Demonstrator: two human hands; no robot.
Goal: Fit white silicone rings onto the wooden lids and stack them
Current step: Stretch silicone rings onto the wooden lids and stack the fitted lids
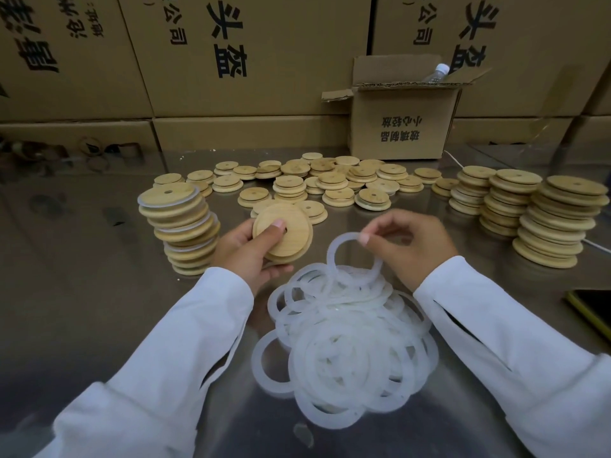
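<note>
At the far left of the steel bench [99, 309] stands a leaning stack of ringed lids [180, 226], with white rims showing between the wooden discs. Just to its right, the left grip [246, 249] holds one wooden lid [284, 233] tilted toward the camera, with the thumb lying across its face beside the centre hole and the fingers curled under its lower edge. Behind it, loose lids [317, 183] lie spread across the middle of the bench, some in low piles. In front, between the two white sleeves, a heap of silicone rings [347, 342] lies tangled on the bench. One raised ring [334, 251] stands nearly upright above the far side of the heap, its lower arc down among the other rings, just beside the held lid but apart from it. The right grip [416, 246] pinches this ring at its top between thumb and forefinger, the other fingers curled over it. Farther back stands a small open carton [400, 123] with a capped bottle [438, 72] poking out. To the right rise three tall stacks of bare lids [555, 223], and a dark flat thing with a yellow-green edge [591, 309] lies at the bench's right edge.
</note>
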